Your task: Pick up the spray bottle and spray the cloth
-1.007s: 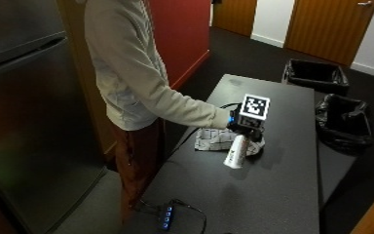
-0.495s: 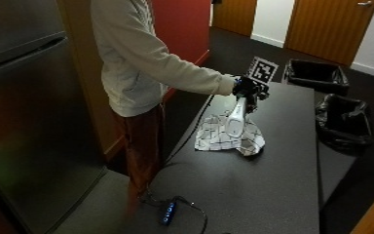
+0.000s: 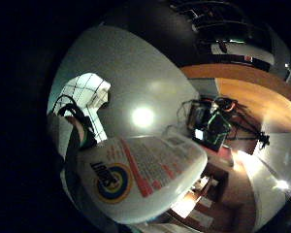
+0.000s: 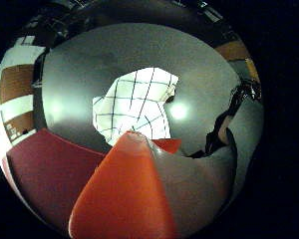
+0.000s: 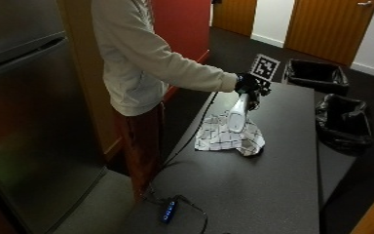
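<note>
Pick-up done: black-gloved right hand (image 5: 248, 84) wrapped around the neck of the white plastic spray bottle (image 5: 237, 113), held aloft above the white, dark-checked cloth (image 5: 229, 138) lying crumpled on the dark grey table (image 5: 252, 185). Red spray head (image 4: 124, 199) pointing toward cloth. Spraying apparently still to do.

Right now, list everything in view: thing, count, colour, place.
spray bottle: one, white, red nozzle end, held above the cloth
cloth: one, white with dark grid lines, crumpled on the table
table: one, dark grey, in front of the person
bins: two, black liners, on the floor beyond the table
cable with small device: one, dark, on the table's near corner
fridge: one, steel, beside the person
right hand: one, black glove, grips the spray bottle's top
</note>
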Available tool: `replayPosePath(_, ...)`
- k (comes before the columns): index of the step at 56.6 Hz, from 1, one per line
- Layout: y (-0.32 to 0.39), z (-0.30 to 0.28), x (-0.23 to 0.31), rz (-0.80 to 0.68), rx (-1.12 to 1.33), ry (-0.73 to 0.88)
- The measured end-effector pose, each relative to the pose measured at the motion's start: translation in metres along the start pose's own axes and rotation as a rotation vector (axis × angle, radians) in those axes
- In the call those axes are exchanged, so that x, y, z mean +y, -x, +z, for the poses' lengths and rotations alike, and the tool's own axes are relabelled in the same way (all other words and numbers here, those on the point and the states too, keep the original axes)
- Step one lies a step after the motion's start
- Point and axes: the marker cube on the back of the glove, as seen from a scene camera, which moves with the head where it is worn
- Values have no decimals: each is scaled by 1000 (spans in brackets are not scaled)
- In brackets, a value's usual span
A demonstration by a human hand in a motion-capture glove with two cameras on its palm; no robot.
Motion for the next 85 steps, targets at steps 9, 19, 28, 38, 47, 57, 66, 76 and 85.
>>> replayPosePath(9, -9, 12, -4, -3, -37, 17)
replayPosePath(19, 12, -17, -6, -19, -455, -88)
replayPosePath(28, 29, -73, -9, -44, -879, -225)
replayPosePath(38, 68, -133, -13, -116, -1425, -366)
replayPosePath(47, 105, -120, -24, -178, -1515, -376)
replayPosePath(57, 183, -74, -69, -72, -1616, -412)
replayPosePath(66, 240, -46, -79, -113, -1637, -391)
replayPosePath(76, 284, 1, -95, -95, -1515, -294)
replayPosePath(85, 312, 6, -115, -46, -1564, -328)
